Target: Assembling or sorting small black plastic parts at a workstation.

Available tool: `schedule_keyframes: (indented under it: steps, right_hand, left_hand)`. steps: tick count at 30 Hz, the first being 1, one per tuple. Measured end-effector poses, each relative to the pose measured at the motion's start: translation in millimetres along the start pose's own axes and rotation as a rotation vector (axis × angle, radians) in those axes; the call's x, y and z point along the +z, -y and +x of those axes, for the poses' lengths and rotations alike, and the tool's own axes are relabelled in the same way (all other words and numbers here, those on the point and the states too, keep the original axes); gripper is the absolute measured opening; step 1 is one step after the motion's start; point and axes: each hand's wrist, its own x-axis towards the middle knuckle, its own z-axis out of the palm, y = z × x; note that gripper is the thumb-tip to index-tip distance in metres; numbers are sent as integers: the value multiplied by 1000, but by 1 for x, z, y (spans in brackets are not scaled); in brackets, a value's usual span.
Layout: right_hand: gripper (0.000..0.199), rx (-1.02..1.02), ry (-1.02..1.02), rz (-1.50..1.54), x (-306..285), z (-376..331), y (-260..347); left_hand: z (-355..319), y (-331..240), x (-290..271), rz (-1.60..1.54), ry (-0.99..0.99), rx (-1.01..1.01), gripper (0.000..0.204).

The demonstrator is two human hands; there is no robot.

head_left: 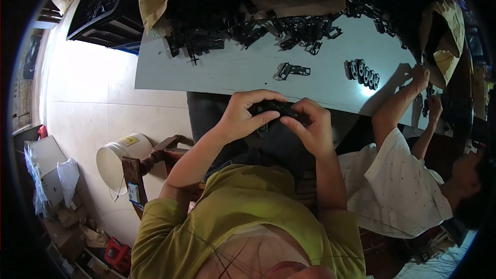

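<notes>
Between my two hands, just off the near edge of the white table (206, 75), is a small black plastic part (274, 107). My left hand (249, 109) wraps its fingers behind the part, thumb along the near side. From the other end my right hand (313, 124) pinches it, both thumbs almost meeting. Fingers cover much of the part, so its exact kind cannot be made out. Ahead on the tabletop lies a loose black framed part (292, 71). Further right, several similar black parts (363, 74) stand side by side in a row.
A brown paper bag (294, 2) spills a heap of black parts (206, 41) across the far table. At right a co-worker in a white patterned shirt (398, 191) handles parts beside another paper bag (454, 26). A white bucket (116, 163) and wooden chair (135, 186) stand left.
</notes>
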Motion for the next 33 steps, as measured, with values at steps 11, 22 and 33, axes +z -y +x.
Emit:
schedule_keyframes:
  steps: [11, 22, 33]
  right_hand:
    - [34, -386, -358, -797, -54, 113, -50]
    - [35, -212, -355, -724, -62, 104, -58]
    - [29, -195, -303, -622, -43, 43, -46]
  left_hand:
    - [-11, -3, -16, 388, 313, -277, 30]
    - [95, 33, -30, 1051, -263, 146, 35]
    - [58, 15, -34, 544, -223, -16, 36]
